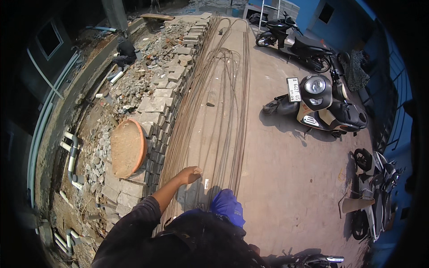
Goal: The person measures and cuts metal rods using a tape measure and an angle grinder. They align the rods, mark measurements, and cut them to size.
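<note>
Left hand [191,174] above near end of rods [181,129], right of bricks [163,97], fingers loosely curled, hold unclear; right hand [254,249] barely shows, can't tell; footing likely best kept off rolling steel.

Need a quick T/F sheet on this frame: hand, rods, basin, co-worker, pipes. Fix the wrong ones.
1. The left hand wears a glove. False: the left hand is bare.
2. Long thin rods lie between the stacked pavers and the scooter with the round headlight. True.
3. The round basin is on the scooter's side of the rods. False: the basin is on the paver side, left of the rods.
4. A co-worker is low down at the upper left, by the rubble. True.
5. No pipes show on the left. False: several pipes do, white and grey among them.
</note>
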`<state>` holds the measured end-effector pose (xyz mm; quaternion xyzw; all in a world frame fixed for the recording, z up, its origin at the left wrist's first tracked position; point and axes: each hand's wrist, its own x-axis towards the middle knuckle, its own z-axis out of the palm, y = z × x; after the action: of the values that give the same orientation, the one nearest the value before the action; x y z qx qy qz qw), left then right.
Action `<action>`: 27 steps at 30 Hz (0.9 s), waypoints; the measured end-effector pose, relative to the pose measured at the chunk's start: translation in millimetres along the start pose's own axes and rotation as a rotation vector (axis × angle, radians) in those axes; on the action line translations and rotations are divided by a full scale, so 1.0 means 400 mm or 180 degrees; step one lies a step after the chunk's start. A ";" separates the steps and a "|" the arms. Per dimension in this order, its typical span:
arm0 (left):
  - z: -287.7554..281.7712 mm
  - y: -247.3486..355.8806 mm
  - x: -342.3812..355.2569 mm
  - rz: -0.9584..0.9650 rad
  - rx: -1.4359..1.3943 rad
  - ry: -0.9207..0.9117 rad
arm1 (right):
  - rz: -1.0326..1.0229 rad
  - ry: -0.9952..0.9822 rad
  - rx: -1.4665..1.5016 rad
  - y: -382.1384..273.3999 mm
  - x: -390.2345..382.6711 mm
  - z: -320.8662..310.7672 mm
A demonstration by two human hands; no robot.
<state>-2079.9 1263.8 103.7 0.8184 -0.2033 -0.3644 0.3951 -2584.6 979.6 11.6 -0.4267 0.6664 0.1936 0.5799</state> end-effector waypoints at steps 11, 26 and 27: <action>-0.322 0.138 0.898 -0.0465 0.0428 0.0102 | 0.0032 -0.0572 -0.0927 -0.897 0.210 0.251; -0.730 -0.178 1.256 -0.3391 -0.0159 0.0391 | -0.2688 -0.0503 -0.0181 -3.112 0.341 0.462; -0.762 -0.150 1.367 -0.3194 -0.0075 0.0445 | -0.2699 -0.0436 -0.0306 -3.145 0.372 0.494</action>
<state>-1489.9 1112.6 -53.5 0.8332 0.2460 -0.4559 0.1933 -1461.0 371.7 119.9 -0.6755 0.3824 -0.0030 0.6304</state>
